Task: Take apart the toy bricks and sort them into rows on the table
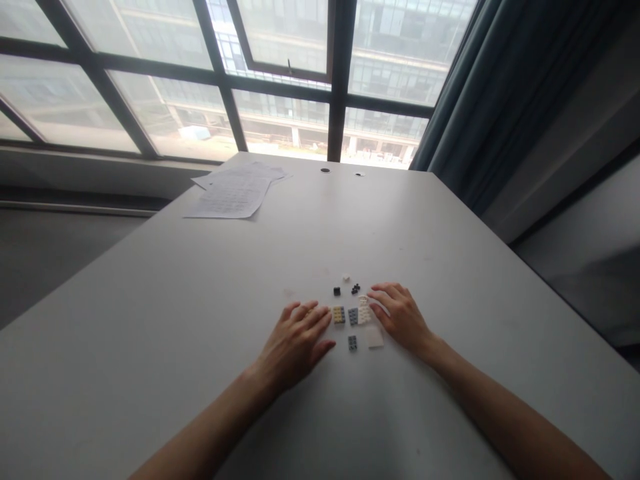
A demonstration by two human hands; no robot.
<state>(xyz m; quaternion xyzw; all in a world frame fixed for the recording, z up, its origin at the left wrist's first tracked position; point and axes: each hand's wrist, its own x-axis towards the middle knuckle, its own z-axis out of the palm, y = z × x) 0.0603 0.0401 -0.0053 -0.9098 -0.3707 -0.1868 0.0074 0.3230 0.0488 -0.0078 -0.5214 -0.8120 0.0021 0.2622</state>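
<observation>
The tan plate (339, 315) and the grey plate (359, 315) lie flat, studs up, side by side at the near middle of the table (450, 233), in the gap between the two hands. Each seems to have its long axis running away from the person, though they are too small to be sure. They probably sit there so that either hand can reach them. The left hand (297, 343) rests palm down with its fingers loosely spread, tips just beside the tan plate, gripping nothing. The right hand (400, 319) is also palm down, fingers lightly curled, tips at the grey plate's far corner; whether they touch it I cannot tell. Nearer the person lie a small grey brick (353, 343), long axis also pointing away, and a pale tile (374, 337) just beside it. Two black bits (337, 291) sit just beyond the plates. Papers (233, 193) lie well apart at the far left edge, under the window (280, 107), with a curtain (480, 100) to the right.
</observation>
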